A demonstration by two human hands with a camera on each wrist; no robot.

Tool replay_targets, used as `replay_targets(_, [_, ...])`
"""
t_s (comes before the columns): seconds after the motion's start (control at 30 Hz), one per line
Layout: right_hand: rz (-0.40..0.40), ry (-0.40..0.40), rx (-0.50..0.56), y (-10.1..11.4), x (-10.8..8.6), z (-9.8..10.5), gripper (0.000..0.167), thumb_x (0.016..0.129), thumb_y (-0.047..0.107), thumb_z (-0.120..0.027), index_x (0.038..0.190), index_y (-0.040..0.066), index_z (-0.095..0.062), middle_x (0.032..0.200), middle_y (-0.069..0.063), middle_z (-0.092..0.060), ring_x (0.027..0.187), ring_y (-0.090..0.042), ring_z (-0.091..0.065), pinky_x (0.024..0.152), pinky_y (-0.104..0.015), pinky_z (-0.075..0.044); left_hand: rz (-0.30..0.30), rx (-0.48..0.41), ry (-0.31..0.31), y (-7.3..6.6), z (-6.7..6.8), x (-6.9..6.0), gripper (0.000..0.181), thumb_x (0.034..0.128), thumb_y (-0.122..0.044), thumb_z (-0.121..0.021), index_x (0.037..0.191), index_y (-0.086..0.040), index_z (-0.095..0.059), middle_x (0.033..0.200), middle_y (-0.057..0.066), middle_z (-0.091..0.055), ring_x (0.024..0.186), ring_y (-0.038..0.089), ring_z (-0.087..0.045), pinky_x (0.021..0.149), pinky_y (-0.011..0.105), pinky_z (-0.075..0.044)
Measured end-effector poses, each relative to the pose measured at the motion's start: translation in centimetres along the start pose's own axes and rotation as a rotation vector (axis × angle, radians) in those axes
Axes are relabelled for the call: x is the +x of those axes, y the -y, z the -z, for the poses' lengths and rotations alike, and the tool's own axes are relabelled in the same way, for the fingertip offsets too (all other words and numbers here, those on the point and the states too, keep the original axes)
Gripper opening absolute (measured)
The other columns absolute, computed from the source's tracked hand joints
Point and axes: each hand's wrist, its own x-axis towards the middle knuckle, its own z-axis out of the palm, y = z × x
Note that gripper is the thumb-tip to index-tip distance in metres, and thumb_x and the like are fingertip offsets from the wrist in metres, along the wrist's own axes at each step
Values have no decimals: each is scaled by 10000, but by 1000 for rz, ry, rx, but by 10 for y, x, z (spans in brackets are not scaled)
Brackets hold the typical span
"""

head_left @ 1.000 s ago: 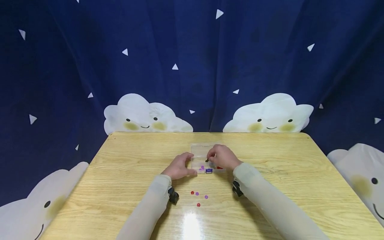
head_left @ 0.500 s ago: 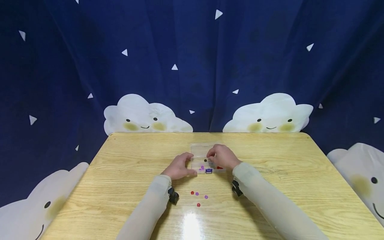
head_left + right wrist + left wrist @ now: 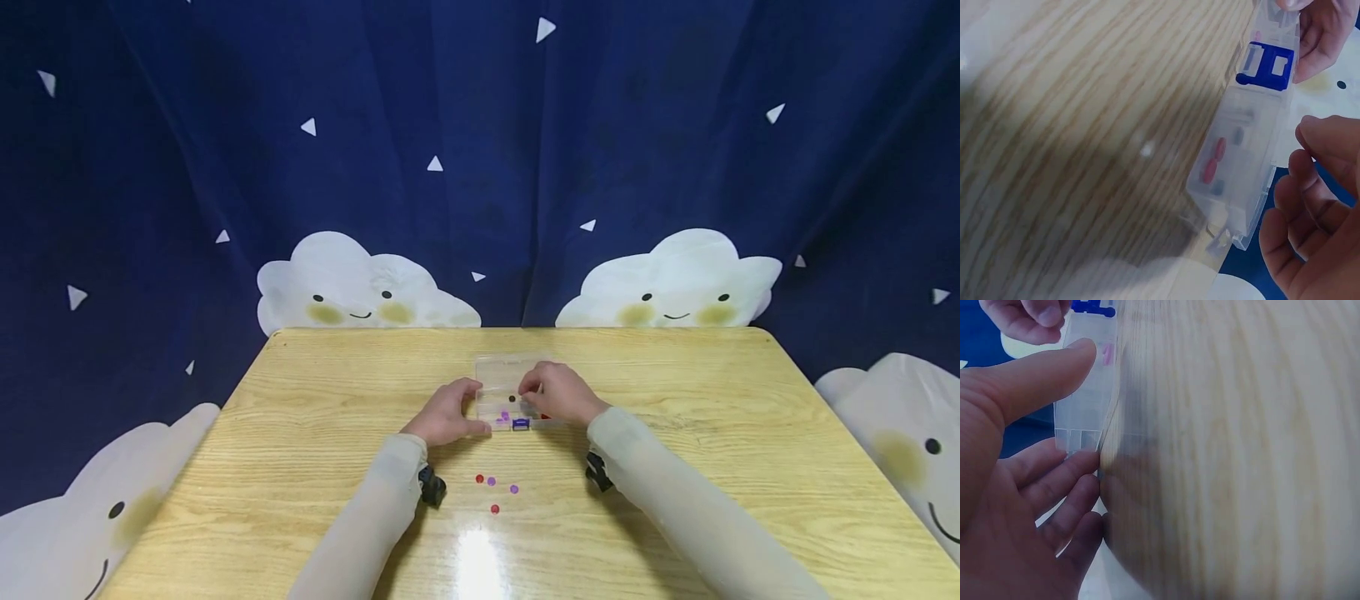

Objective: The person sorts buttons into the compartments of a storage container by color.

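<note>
A clear plastic box (image 3: 495,402) with a blue latch (image 3: 521,424) stands with its lid raised. Purple pieces (image 3: 504,417) lie in its left part, red pieces (image 3: 1211,164) in its right part, and a dark piece (image 3: 512,398) farther back. My left hand (image 3: 446,413) grips the box's left end, thumb at the front and fingers round the side in the left wrist view (image 3: 1029,450). Over the box's right part is my right hand (image 3: 561,393), its fingers bent and thumb near the index; in the right wrist view nothing shows between them.
Two red discs (image 3: 480,479) (image 3: 495,509) and two purple discs (image 3: 491,482) (image 3: 514,489) lie on the wooden table (image 3: 337,392) between the forearms, in front of the box. A dark blue curtain (image 3: 480,125) with white clouds hangs behind the table's far edge.
The dark piece was at my right fingertips a second ago; now it lies in the box, apart from them. My left hand has kept its hold on the box.
</note>
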Motion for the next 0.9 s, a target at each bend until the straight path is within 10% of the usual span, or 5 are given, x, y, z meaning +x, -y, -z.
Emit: replay_targets(0.9, [253,36,70,20,-45,4,102,893,86,-696,933,134,-776,924,60,-669,832,-83,-599,776,-254,-532,7,9,-4,-3,0,-1,750,770,-256,-857,1406,-72,-503,1368,159,-578,1292,313,-527,1121,467,-427])
